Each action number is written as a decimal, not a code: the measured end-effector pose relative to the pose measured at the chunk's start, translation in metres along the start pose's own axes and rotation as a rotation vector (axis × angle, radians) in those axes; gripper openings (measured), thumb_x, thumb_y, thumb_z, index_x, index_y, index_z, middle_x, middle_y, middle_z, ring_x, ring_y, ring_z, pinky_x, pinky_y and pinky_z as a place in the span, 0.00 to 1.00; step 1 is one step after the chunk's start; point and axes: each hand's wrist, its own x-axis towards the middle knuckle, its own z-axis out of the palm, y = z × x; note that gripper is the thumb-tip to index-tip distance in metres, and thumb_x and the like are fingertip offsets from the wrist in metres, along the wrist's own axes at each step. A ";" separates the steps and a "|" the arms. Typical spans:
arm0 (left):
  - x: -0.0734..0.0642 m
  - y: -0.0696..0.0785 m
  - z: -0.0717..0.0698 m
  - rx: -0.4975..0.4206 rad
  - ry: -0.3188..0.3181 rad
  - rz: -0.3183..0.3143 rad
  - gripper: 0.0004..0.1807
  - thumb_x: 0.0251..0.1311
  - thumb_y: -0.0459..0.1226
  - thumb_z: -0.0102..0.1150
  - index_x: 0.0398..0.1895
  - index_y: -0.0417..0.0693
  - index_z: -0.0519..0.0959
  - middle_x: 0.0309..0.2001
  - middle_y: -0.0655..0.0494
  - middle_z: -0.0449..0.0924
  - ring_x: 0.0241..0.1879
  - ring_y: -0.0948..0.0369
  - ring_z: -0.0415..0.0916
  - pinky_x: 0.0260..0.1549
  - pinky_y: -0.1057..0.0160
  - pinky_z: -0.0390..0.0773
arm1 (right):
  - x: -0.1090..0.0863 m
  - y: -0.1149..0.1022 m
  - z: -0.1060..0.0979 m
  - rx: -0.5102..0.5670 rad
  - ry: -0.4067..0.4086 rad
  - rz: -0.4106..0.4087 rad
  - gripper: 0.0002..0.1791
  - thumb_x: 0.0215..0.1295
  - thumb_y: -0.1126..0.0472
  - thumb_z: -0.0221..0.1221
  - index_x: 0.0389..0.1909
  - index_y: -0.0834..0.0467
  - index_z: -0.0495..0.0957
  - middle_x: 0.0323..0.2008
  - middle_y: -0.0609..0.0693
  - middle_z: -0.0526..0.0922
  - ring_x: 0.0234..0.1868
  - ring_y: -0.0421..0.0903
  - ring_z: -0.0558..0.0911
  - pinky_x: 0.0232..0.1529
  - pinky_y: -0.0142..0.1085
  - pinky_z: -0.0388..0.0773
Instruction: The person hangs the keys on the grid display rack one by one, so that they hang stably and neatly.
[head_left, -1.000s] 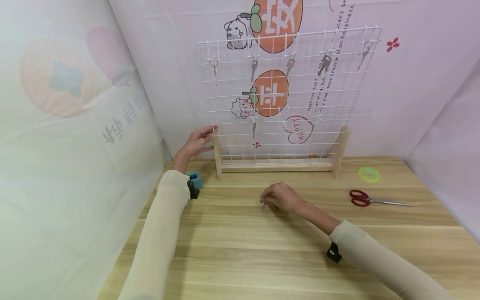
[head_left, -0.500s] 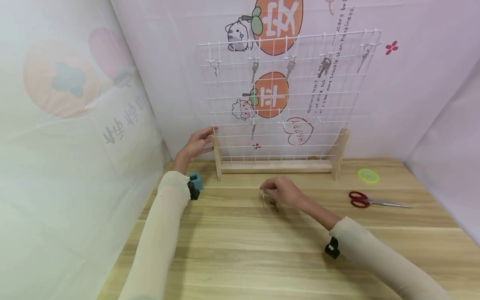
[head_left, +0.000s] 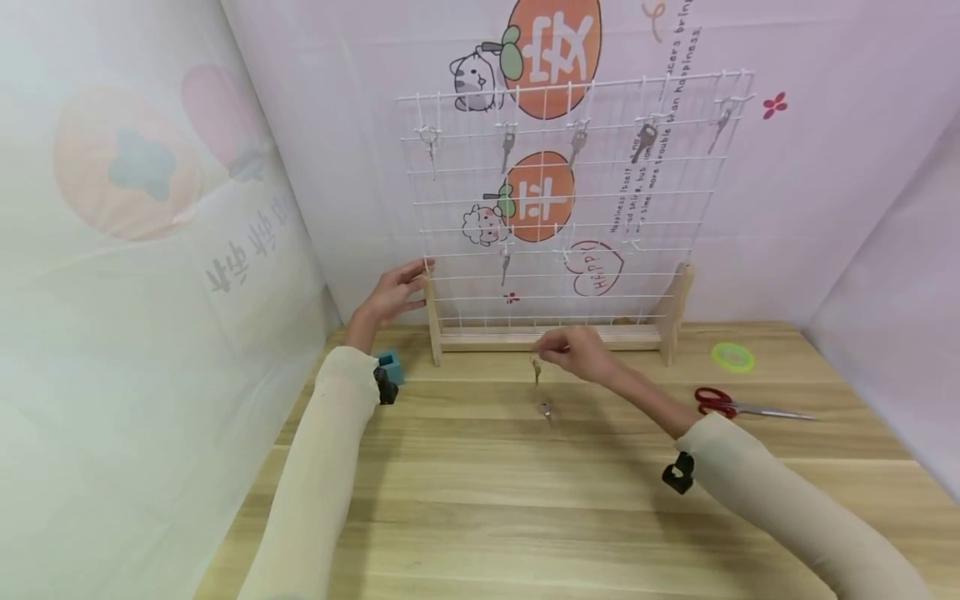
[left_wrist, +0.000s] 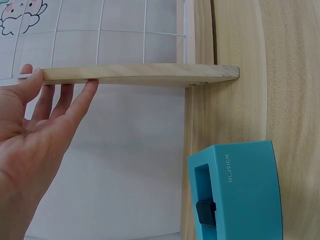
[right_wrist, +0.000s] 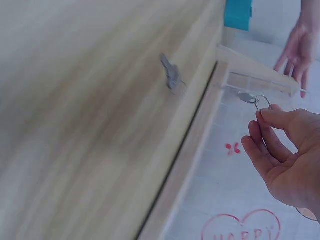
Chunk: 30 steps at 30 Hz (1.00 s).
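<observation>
My right hand (head_left: 581, 354) pinches a key ring between thumb and index finger, just in front of a wire grid rack's wooden base (head_left: 487, 342). A silver key (right_wrist: 246, 97) hangs from that ring, clear of the table. Behind and below it a second key (head_left: 546, 408) with a ring lies on the table. My left hand (head_left: 393, 292) holds the rack's left wooden post (left_wrist: 135, 73), thumb and index finger at its upper end, other fingertips against its outer side. Several keys, among them a dark one (head_left: 646, 142), hang on hooks along the upper grid, and one key (head_left: 506, 268) hangs lower.
A teal tape dispenser (left_wrist: 247, 190) stands left of the rack. Red-handled scissors (head_left: 717, 403) and a yellow-green ring-shaped roll (head_left: 732, 357) lie on the right of the table. Bare white hooks (head_left: 562, 255) stick out of the lower grid. Printed cloth walls surround the table.
My right hand has picked up one key by its ring and moved up and toward the rack, leaving another key on the table. The left hand stays on the post.
</observation>
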 end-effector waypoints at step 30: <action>0.006 -0.012 -0.003 0.026 0.028 0.019 0.27 0.82 0.33 0.45 0.81 0.50 0.62 0.81 0.53 0.57 0.79 0.52 0.54 0.71 0.40 0.67 | 0.035 -0.026 -0.113 -0.044 0.251 0.166 0.09 0.69 0.70 0.66 0.46 0.62 0.90 0.49 0.59 0.89 0.44 0.57 0.90 0.28 0.20 0.75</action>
